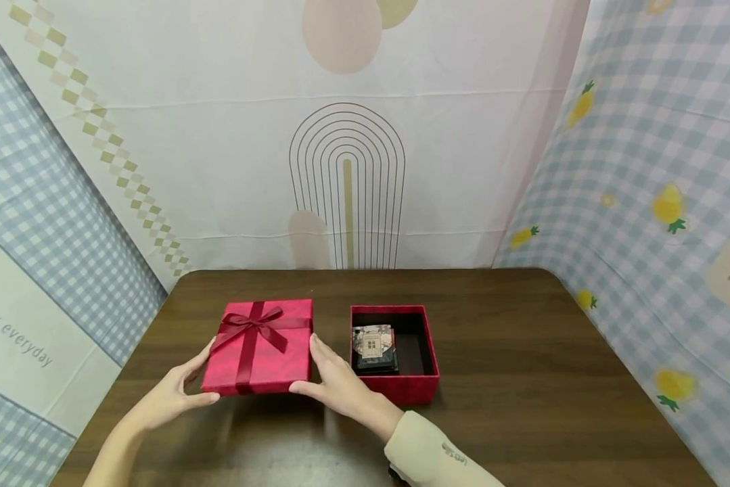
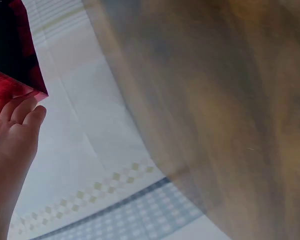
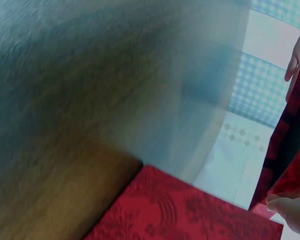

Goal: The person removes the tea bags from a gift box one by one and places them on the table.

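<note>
Fingers of both hands curl round the flat red cardboard lid with a dark red ribbon bow [image 1: 258, 345]: the left hand [image 1: 172, 396] grips its left edge and near corner, while the right hand [image 1: 340, 385] holds its right edge, thumb under the near side. That lid sits low over the dark brown wooden table [image 1: 523, 379], just left of the open red square box [image 1: 422, 389], which holds a small printed black pack [image 1: 373, 348].

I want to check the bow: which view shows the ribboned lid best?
The head view: the whole red lid with its bow shows, held between both hands. The left wrist view shows only a corner and dark underside; the right wrist view, one blurred edge.
</note>
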{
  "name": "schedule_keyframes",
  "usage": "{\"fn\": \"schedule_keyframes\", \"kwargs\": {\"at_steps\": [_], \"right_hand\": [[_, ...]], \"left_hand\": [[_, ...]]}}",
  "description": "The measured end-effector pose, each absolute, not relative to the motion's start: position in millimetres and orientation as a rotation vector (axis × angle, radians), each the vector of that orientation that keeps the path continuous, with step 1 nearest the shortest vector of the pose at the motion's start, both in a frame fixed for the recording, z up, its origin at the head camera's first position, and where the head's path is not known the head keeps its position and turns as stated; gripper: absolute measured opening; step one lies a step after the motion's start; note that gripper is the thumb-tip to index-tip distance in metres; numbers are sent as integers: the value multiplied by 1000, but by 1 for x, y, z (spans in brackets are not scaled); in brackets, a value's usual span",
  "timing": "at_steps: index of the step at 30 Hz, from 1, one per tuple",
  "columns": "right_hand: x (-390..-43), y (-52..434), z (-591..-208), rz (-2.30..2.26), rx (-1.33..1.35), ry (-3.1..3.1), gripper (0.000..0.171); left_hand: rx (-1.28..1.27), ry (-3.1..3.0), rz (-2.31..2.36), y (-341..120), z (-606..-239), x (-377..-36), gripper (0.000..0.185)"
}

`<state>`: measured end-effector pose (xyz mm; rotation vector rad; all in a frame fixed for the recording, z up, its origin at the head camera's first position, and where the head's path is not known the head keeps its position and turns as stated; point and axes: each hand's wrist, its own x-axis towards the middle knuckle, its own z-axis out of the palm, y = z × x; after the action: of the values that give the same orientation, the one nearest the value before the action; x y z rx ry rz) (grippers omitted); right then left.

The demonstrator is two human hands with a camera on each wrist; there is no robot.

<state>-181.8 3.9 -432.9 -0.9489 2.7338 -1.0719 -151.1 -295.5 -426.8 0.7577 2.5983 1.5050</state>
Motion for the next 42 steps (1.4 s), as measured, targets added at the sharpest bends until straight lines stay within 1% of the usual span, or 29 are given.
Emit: {"fn": "schedule_keyframes", "kwargs": {"at_steps": [7,13,19,27,33,38,42], "right_hand": [[-183,-8,-455,-1031,-896,2685,86],[-184,-11,-476,-995,-867,2668,85],[-186,-13,-484,-955,-845,2668,82],[-186,-15,-485,-829,-769,2673,80],[-186,-14,-484,-818,-737,2630,79],[-184,-10,-480,-842,-786,2608,77],[-179,-4,-466,-913,-900,2598,73]], "left_hand": [[729,2593,1497,-302,-447,-149,81],[654,2553,1485,-304,-469,-153,83],[633,2520,1500,-302,-480,-157,85],[629,2537,1331,-303,-485,-159,83],[574,2480,1312,-301,-487,-157,83],[479,2602,1223,-298,-480,-154,82],[328,2705,1239,-295,-464,-152,84]]}}
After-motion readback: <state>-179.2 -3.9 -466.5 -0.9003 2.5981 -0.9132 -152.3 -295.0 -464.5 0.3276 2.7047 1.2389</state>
